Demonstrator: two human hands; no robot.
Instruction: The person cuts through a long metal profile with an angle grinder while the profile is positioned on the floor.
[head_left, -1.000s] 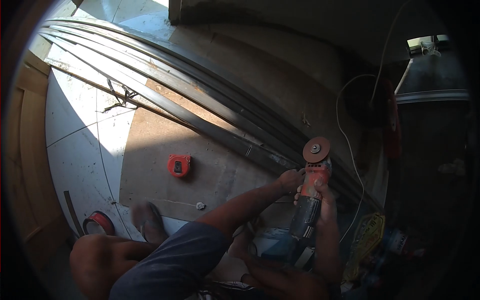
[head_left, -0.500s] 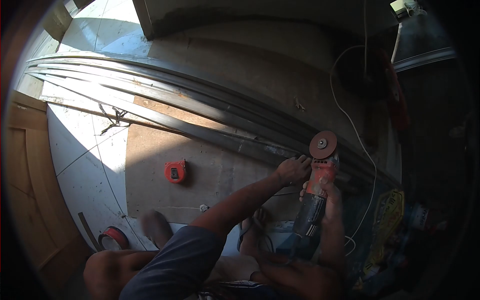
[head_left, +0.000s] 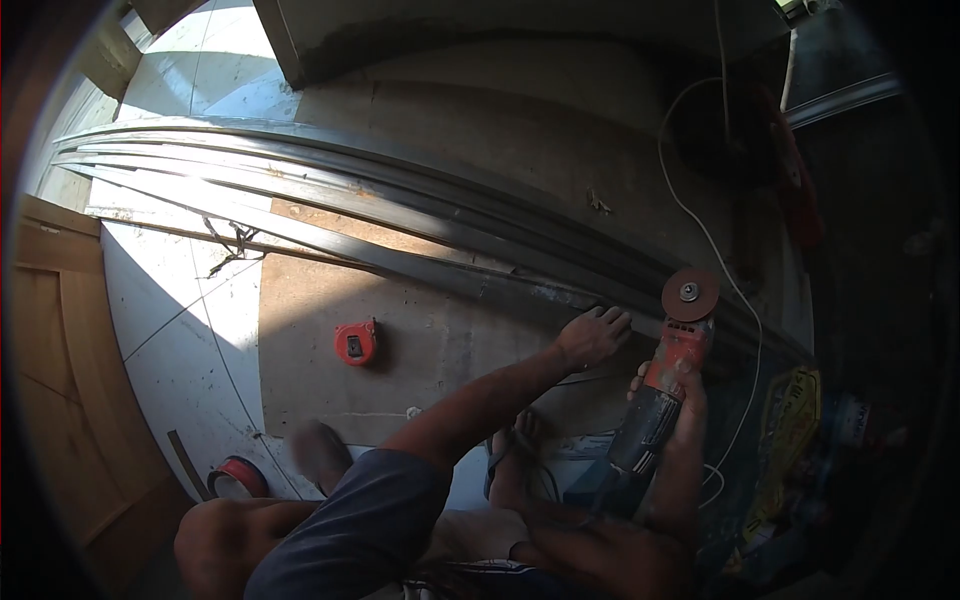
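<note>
My right hand grips a red and black angle grinder by its body. The grinder's reddish-brown disc points up and away from me, over the dark ends of the metal bars. With fingers bent over its near edge, my left hand holds the nearest long metal bar, to the left of the grinder. Several more metal bars lie alongside, running to the far left. A red tape measure lies on the brown board, left of my left hand.
A white cable winds along the right side. At the left stands a wooden panel; a red-rimmed round item lies near my foot. Dark twisted scraps lie by the bars. A yellow printed package is at the right.
My right hand has moved the grinder to the right, away from my left hand. My left hand has shifted slightly along the bar. The whole view has shifted a little.
</note>
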